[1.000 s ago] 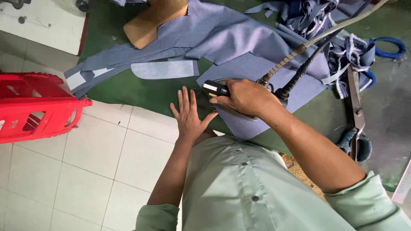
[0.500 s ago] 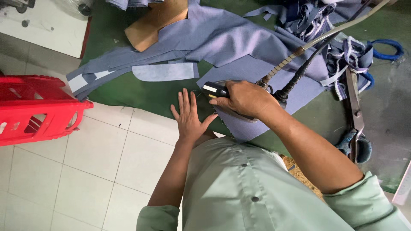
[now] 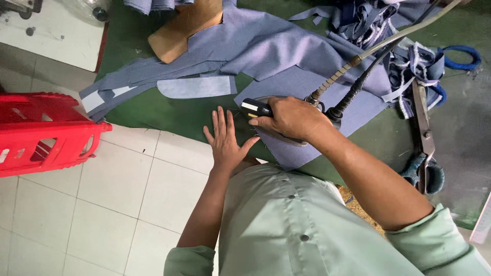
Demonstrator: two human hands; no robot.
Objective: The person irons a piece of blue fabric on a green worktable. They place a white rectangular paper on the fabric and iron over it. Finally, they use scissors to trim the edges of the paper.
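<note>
Steam iron [image 3: 286, 134] mostly hidden under right hand [image 3: 291, 118]'s closed grip; left hand [image 3: 225, 140] flat, open.

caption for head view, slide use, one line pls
Right hand grips a steam iron on blue-grey fabric; left hand lies flat on the green table.

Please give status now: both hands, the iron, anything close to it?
Right hand gripping black-handled steam iron on blue-grey cloth piece. Left hand flat on green table, fingers spread. Large metal scissors lie apart.
</note>
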